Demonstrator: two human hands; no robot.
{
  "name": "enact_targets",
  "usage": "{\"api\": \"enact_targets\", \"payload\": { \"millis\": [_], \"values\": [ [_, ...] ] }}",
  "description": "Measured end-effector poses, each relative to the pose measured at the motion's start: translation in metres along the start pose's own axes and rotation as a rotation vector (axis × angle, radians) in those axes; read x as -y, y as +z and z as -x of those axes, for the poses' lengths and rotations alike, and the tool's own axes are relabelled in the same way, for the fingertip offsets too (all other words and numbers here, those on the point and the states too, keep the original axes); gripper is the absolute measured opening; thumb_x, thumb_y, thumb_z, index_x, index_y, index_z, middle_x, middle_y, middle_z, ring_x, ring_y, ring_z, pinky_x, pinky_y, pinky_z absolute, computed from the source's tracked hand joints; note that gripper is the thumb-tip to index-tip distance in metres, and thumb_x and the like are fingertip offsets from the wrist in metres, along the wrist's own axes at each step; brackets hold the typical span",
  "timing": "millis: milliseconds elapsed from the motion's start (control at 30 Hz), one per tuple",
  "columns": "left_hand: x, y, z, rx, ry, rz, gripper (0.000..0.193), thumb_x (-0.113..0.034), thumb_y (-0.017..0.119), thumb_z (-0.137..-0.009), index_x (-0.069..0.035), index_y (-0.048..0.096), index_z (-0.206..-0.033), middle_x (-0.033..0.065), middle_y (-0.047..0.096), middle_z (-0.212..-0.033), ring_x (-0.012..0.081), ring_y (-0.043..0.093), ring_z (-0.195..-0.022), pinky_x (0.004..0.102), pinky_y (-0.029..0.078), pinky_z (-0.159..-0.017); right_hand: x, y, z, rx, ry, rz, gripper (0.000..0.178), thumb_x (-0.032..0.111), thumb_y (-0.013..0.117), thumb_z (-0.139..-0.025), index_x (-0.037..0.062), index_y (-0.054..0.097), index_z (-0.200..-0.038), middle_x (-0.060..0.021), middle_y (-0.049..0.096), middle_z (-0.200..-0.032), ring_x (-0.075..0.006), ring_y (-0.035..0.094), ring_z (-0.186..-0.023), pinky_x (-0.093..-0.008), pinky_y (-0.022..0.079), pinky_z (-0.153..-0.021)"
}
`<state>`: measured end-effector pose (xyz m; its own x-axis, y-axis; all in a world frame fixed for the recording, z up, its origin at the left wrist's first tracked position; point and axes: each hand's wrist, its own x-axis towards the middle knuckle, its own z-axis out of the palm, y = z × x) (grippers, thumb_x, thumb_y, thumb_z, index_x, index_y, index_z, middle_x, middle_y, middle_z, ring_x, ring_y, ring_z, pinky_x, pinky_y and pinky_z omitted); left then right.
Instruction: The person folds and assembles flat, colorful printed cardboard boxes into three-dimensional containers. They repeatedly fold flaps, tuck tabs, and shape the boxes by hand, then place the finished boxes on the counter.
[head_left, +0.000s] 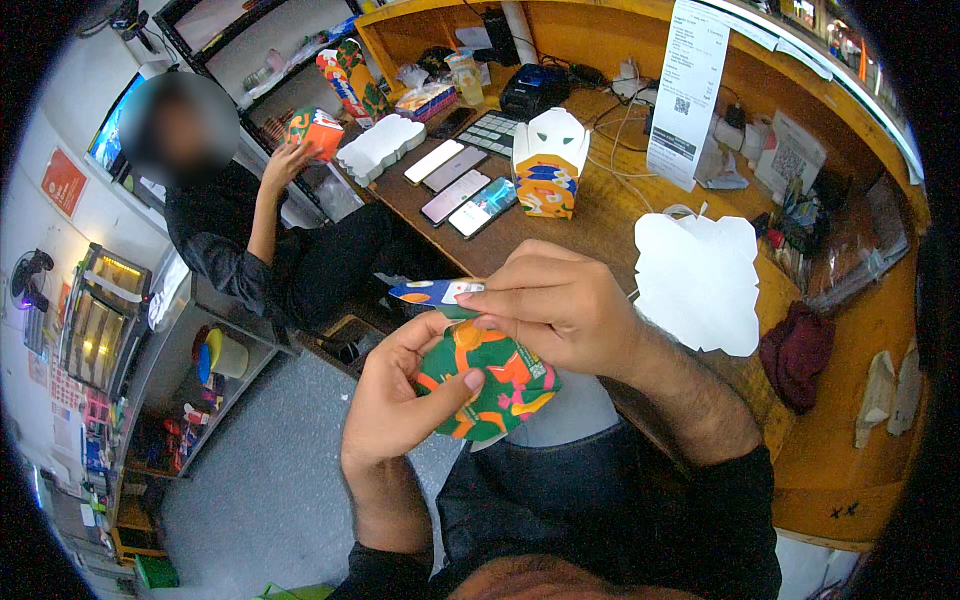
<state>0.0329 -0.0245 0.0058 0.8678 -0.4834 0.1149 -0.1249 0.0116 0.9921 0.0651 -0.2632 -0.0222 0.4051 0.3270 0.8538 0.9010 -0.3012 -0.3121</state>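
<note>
Both my hands hold a colourful food carton (500,385), green with orange and pink shapes, above my lap. My left hand (405,390) grips its left side, with the thumb lying across the green panel. The fingers of my right hand (560,305) pinch the upper edge, where a blue printed flap (430,292) sticks out to the left. On the desk beyond, a folded carton (550,165) stands upright with white top flaps raised. To the right of my right hand lies a stack of flat white carton blanks (697,283).
Several phones (468,205) lie in a row on the wooden desk (610,185), near a keyboard (490,133) and a black printer (535,90). More blanks (380,148) sit further left. At the left, a seated person (240,215) holds another carton (314,133). A paper receipt (686,95) hangs at the back.
</note>
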Motion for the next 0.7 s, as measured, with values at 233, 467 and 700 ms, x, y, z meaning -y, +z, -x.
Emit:
{"api": "enact_targets", "payload": {
  "millis": [233, 467, 700],
  "values": [
    [0.017, -0.011, 0.0, -0.118, -0.073, 0.076, 0.034, -0.001, 0.08, -0.098, 0.003, 0.067, -0.129, 0.0079, 0.079, -0.114, 0.0118, 0.075, -0.1, 0.0292, 0.061, -0.092, 0.008, 0.002, -0.006, -0.046, 0.11, -0.049, 0.029, 0.0, 0.085, -0.088, 0.0053, 0.084, -0.116, -0.0078, 0.077, -0.095, -0.0267, 0.071, -0.088, -0.0395, 0.057, -0.079],
    [0.024, -0.017, 0.0, -0.075, -0.125, 0.223, 0.03, -0.003, 0.083, -0.097, 0.004, 0.072, -0.124, 0.011, 0.081, -0.111, 0.0144, 0.077, -0.095, 0.032, 0.064, -0.088, 0.011, -0.01, -0.005, 0.057, -0.011, -0.002, 0.027, 0.0, 0.086, -0.083, 0.0071, 0.084, -0.109, -0.0053, 0.077, -0.097, -0.0261, 0.072, -0.09, -0.0386, 0.06, -0.08],
    [0.029, -0.011, 0.003, -0.014, -0.135, 0.318, 0.032, -0.002, 0.083, -0.096, 0.005, 0.073, -0.126, 0.0133, 0.082, -0.114, 0.0193, 0.079, -0.099, 0.0359, 0.065, -0.09, 0.009, -0.007, -0.002, 0.035, -0.126, 0.083, 0.024, 0.011, 0.082, -0.083, 0.006, 0.078, -0.107, -0.0075, 0.072, -0.102, -0.0304, 0.071, -0.096, -0.0414, 0.063, -0.081]
  ]
}}
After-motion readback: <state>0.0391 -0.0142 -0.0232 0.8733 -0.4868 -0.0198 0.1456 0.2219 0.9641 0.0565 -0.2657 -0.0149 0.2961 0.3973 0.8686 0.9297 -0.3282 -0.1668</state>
